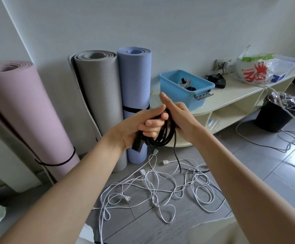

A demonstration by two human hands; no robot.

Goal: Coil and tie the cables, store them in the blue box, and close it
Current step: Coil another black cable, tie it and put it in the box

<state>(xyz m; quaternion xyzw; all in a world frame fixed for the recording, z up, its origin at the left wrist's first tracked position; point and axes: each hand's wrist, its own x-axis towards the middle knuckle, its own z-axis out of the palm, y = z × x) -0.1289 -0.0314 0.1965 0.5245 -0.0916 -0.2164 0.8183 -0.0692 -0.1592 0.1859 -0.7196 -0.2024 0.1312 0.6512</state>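
Black cable [162, 136], coiled, gripped by left hand [137, 127] and right hand [180, 118] together; blue box [185, 88], lid off, on worktop [231, 95]; white cables [157, 187] tangled on floor.

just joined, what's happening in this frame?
A person is coiling a black cable: the left hand grips the bundled loops while the right hand works at the top of the coil, and a loose tail hangs to the floor. The blue box sits open on the low shelf with a coiled cable already inside. A tangle of white cables lies uncoiled on the floor.
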